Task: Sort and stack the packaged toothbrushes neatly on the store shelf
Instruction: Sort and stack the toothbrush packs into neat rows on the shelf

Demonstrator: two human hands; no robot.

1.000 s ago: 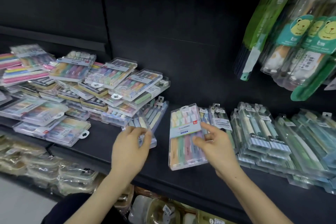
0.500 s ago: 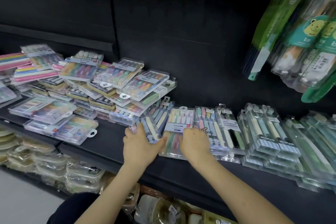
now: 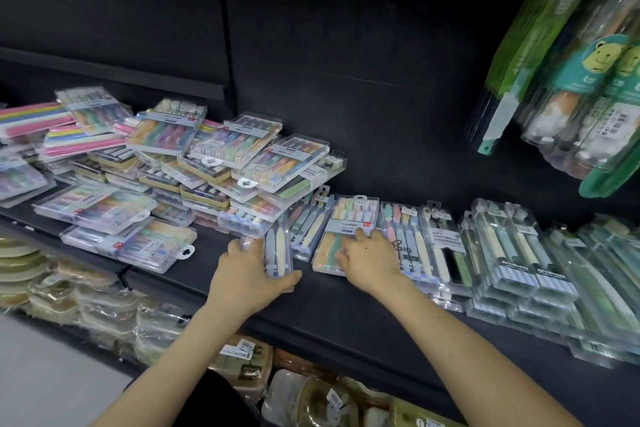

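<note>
My left hand (image 3: 247, 274) grips a narrow clear pack of blue and cream toothbrushes (image 3: 278, 248) at the front of the black shelf (image 3: 346, 315). My right hand (image 3: 369, 262) rests with spread fingers on a pastel five-brush pack (image 3: 349, 222) lying flat beside it. A messy heap of colourful packs (image 3: 221, 163) rises to the left. To the right, packs lie side by side: a "soft toothbrush" pack (image 3: 441, 246) and stacks of green and blue packs (image 3: 519, 260).
Green bear-print toothbrush packs (image 3: 588, 80) hang at the upper right. Pink and yellow striped packs (image 3: 41, 121) lie far left. The lower shelf holds wrapped sponges and scrubbers (image 3: 69, 291). A dark back panel stands behind the shelf.
The pastel pack went from held up to lying flat in the row, my right hand now on top. My left hand drew the narrow pack toward the shelf's front edge.
</note>
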